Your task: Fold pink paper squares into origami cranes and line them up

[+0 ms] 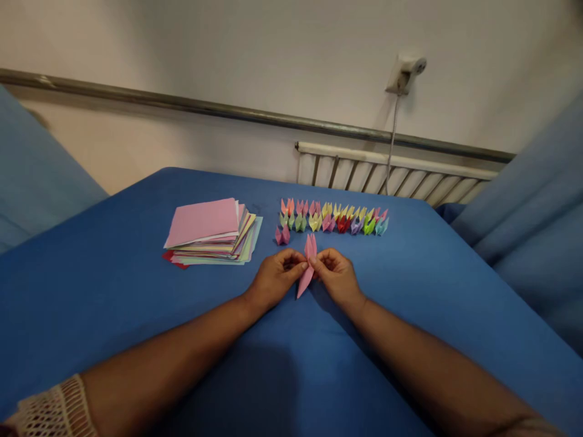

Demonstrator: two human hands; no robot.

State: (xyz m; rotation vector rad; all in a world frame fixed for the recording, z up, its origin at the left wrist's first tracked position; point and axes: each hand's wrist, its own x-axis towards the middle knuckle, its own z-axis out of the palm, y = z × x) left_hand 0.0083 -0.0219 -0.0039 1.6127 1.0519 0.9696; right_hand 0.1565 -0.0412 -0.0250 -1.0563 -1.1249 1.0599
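Observation:
A narrow folded piece of pink paper (306, 281) is held up over the blue table between both hands. Its lower end comes to a point, and its upper end splits into two slim points. My left hand (277, 274) pinches its left edge between thumb and fingers. On the other edge, my right hand (337, 276) grips it the same way, the thumb near the paper's middle. Just beyond the hands stand rows of small folded paper figures (344, 224) in many colours. One purple-pink figure (282, 235) sits at the front left of these rows, close to my left hand.
A stack of coloured paper sheets (203, 221), pink on top, lies at the left on the blue-covered table (113, 273). Behind the table are a radiator (364, 170), a metal rail (228, 110) and a wall socket (404, 74) with a hanging cord. Blue curtains flank both sides.

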